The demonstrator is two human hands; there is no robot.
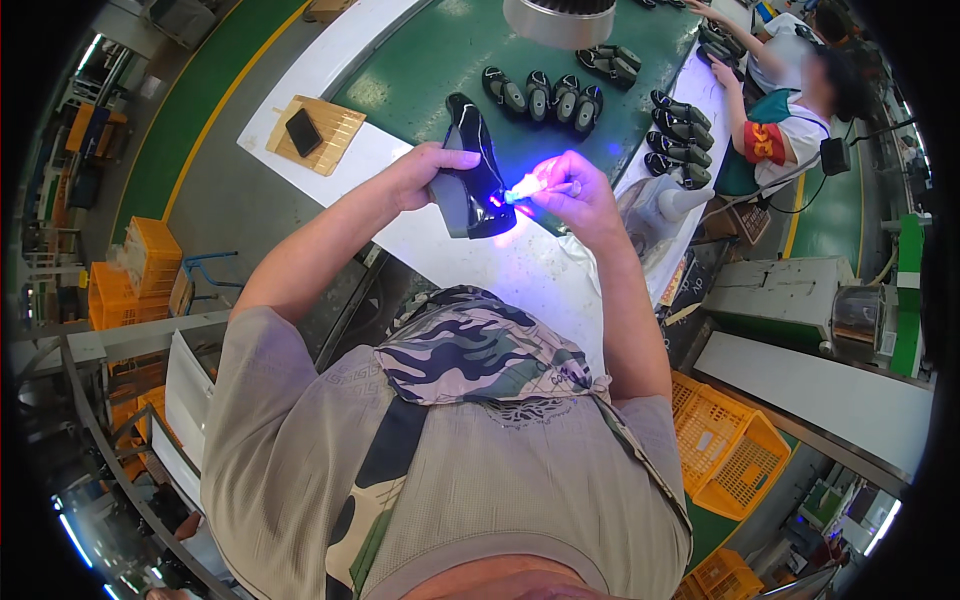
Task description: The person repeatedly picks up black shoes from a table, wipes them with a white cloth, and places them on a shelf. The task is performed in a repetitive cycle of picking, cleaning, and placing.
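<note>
A glossy black shoe with a grey sole [477, 165] is held up over the white table edge. My left hand [425, 175] grips it by the side, thumb across the upper. Close to the shoe's lower end, my right hand [580, 195] pinches a slim, pale pen-like tool [524, 188]. The tool's tip meets or nearly meets the black surface; glare hides whether they touch. Blue-violet light glows around the tip and spreads onto my right fingers.
Several black shoes [566, 100] stand on the green worktop [430, 70], with more [680, 130] along the right. A phone [303, 132] lies on cardboard [335, 122]. A white bottle [675, 203] is by my right arm. A round metal fixture [560, 22] hangs above. Co-workers sit at far right.
</note>
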